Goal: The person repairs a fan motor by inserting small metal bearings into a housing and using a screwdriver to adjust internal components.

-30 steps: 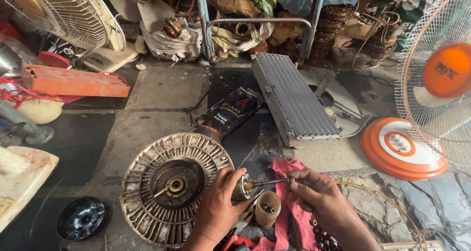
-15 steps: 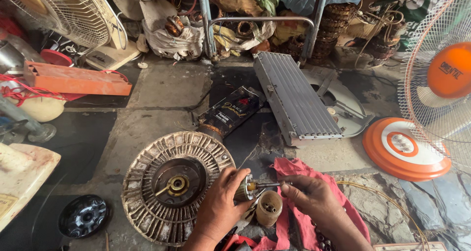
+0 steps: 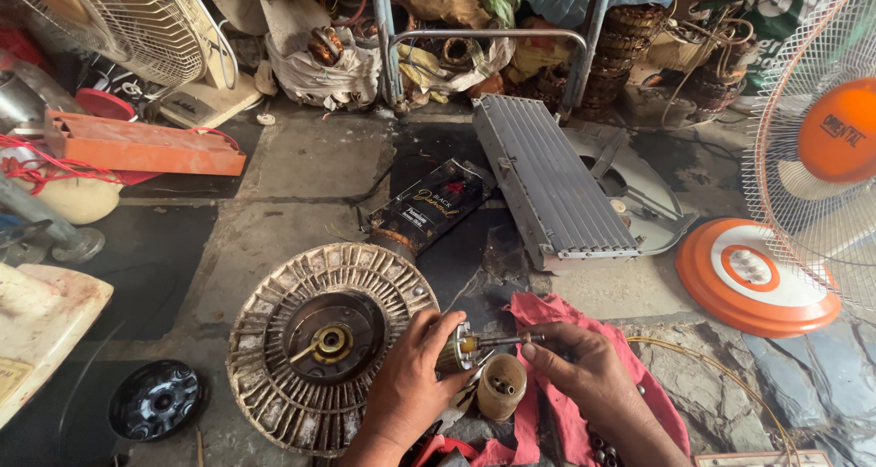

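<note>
from the head view, low over the workshop floor, we see our left hand [image 3: 411, 385] curled around a small motor rotor [image 3: 456, 350], while our right hand [image 3: 584, 376] pinches its shaft [image 3: 511, 340] with thumb and forefinger. a round ribbed fan housing [image 3: 319, 344] lies just left of them, a red rag [image 3: 566, 403] beneath, a tan cup [image 3: 502, 387] below the rotor. a grey louvred panel [image 3: 547, 184] and an orange fan base [image 3: 753, 275] sit beyond. since half a second ago our hands have barely shifted; both grips hold.
</note>
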